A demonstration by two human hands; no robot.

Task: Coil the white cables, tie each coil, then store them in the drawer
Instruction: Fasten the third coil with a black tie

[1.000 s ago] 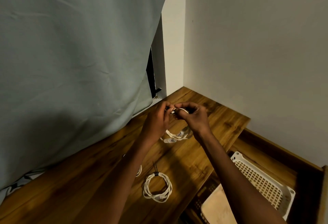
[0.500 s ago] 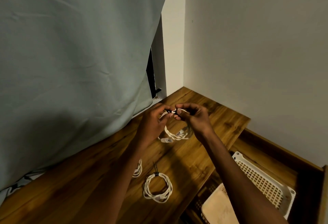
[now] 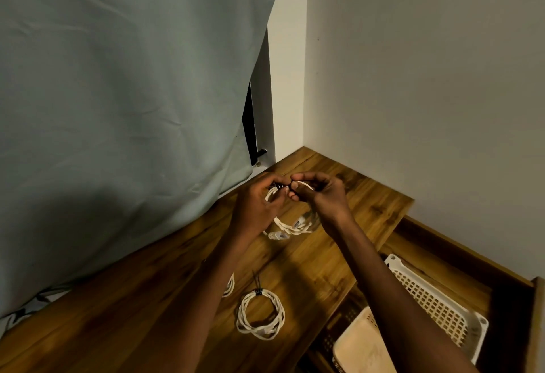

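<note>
Above the wooden desk (image 3: 324,257), my left hand (image 3: 259,204) and my right hand (image 3: 318,195) both grip the top of a white cable coil (image 3: 292,226). The coil hangs below my fingers, with a connector at its lower left. A thin black tie (image 3: 278,186) shows between my fingertips at the top of the coil. A second white coil (image 3: 261,313), bound with a black tie, lies flat on the desk nearer to me. Part of a third white coil (image 3: 230,285) peeks out from under my left forearm.
An open wooden drawer (image 3: 460,266) at the lower right holds a white perforated plastic basket (image 3: 436,307) and a beige lid-like item (image 3: 362,346). A pale green curtain (image 3: 118,107) hangs over the desk's left side. Walls meet in the corner behind.
My hands have drawn slightly apart at the top of the coil, showing more of the loop and the black tie. The coils on the desk have not moved.
</note>
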